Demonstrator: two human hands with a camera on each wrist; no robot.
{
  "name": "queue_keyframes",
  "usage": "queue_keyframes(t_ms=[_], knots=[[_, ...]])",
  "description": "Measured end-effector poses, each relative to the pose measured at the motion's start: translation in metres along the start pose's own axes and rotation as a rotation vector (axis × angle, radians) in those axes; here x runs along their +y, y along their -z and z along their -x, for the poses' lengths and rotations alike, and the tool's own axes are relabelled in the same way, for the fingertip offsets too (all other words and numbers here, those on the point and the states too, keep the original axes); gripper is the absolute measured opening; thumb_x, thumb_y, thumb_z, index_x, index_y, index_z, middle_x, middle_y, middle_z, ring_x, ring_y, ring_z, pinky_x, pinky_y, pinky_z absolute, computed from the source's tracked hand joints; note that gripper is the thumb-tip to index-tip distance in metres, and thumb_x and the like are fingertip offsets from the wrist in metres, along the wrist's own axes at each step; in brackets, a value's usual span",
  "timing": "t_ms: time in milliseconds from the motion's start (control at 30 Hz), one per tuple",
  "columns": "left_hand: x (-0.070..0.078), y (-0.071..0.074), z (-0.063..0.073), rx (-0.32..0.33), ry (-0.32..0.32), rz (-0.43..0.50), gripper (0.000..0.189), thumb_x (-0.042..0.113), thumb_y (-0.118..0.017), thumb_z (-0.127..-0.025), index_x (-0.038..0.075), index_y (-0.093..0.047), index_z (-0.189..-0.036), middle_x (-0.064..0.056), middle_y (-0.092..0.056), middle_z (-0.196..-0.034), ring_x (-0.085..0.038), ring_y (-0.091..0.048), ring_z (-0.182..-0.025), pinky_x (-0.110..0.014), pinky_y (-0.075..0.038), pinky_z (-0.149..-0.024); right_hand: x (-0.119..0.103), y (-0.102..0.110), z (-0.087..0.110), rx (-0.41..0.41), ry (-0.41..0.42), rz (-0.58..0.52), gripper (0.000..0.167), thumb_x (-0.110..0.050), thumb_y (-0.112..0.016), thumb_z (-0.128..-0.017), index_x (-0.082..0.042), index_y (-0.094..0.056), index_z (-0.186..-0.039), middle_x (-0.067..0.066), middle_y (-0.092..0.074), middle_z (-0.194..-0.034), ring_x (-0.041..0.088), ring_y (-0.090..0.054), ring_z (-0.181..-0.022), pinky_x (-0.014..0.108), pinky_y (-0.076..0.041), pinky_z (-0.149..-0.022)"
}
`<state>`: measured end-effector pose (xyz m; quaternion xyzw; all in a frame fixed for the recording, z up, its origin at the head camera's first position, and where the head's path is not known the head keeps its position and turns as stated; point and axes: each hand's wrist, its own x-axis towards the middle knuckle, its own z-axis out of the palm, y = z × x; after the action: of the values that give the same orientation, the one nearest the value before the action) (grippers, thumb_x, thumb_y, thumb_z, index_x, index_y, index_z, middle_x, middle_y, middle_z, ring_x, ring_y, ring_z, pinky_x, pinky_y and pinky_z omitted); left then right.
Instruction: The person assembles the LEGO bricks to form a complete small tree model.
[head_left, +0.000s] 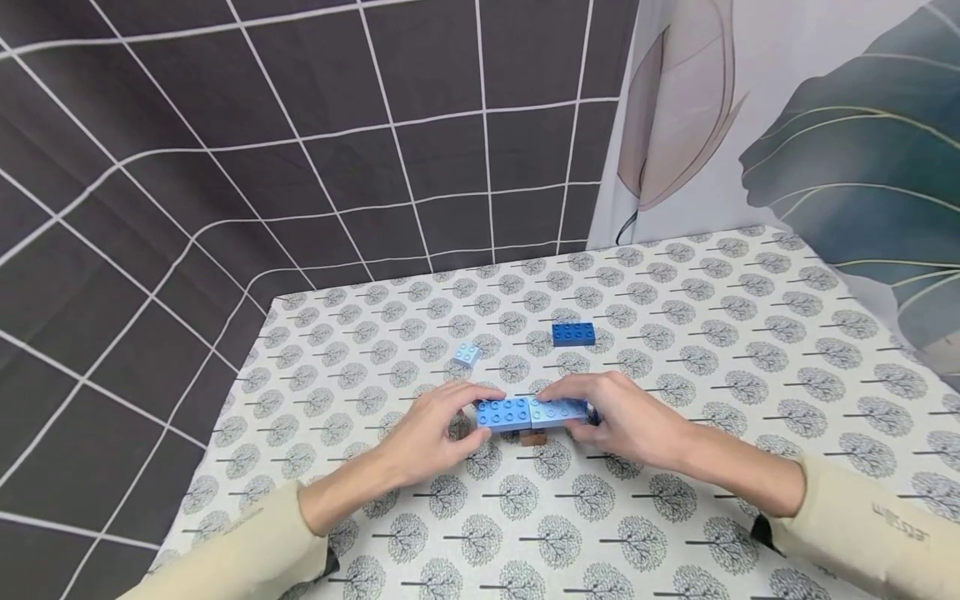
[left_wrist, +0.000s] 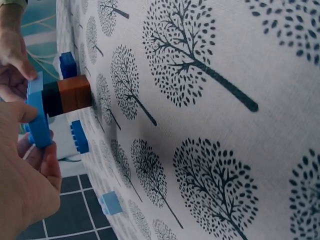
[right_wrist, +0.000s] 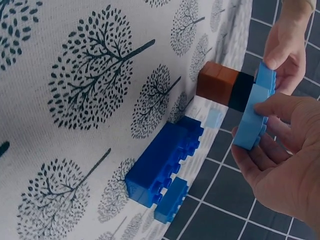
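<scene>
The medium-blue building brick (head_left: pixel 501 415), pinched by the left grip (head_left: pixel 437 429), meets the light-blue brick (head_left: pixel 552 412), pinched and partly covered by the right grip (head_left: pixel 628 419). Beneath, between grips, a black brick (right_wrist: pixel 241 91) and brown brick (right_wrist: pixel 217 86) barely show from above.

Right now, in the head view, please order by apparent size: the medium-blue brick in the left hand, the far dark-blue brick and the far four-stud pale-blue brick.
1. Medium-blue brick
2. Far dark-blue brick
3. Far four-stud pale-blue brick
</scene>
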<state>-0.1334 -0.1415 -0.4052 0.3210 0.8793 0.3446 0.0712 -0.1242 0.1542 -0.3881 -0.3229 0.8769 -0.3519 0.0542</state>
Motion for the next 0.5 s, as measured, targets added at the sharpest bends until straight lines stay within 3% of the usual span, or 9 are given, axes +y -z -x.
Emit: queue_keyframes(t_ms=[133,300,500], knots=[[0.001,-0.002,-0.001,0.001,-0.001,-0.012,0.050,0.016,-0.075,-0.096,0.016,-0.064,-0.144,0.002,-0.065,-0.144,-0.024,-0.057,-0.136,-0.057,-0.041,-0.118,0.001,-0.001,0.001,0.006,-0.006,0.008,0.050,0.009,-0.077,-0.086,-0.002,-0.069,-0.134,0.017,-0.070,-0.136,0.018,-0.071,-0.100,0.021,-0.059,-0.070],[0.001,-0.002,-0.001,0.006,-0.009,-0.009,0.049,0.018,-0.075,-0.096,0.016,-0.064,-0.144,0.002,-0.066,-0.143,-0.023,-0.058,-0.134,-0.057,-0.042,-0.117,0.002,-0.003,0.000,0.020,-0.020,-0.019,0.051,-0.002,-0.084,-0.088,-0.004,-0.067,-0.136,0.016,-0.071,-0.133,0.012,-0.069,-0.093,0.024,-0.059,-0.072],[0.000,-0.003,-0.001,0.009,-0.021,0.001,0.050,0.017,-0.075,-0.096,0.015,-0.063,-0.144,0.001,-0.066,-0.143,-0.022,-0.060,-0.132,-0.055,-0.044,-0.115,0.000,-0.012,-0.009,0.041,-0.037,-0.063,0.048,-0.016,-0.086,-0.091,-0.006,-0.070,-0.135,0.010,-0.075,-0.125,0.009,-0.071,-0.096,0.026,-0.061,-0.082]])
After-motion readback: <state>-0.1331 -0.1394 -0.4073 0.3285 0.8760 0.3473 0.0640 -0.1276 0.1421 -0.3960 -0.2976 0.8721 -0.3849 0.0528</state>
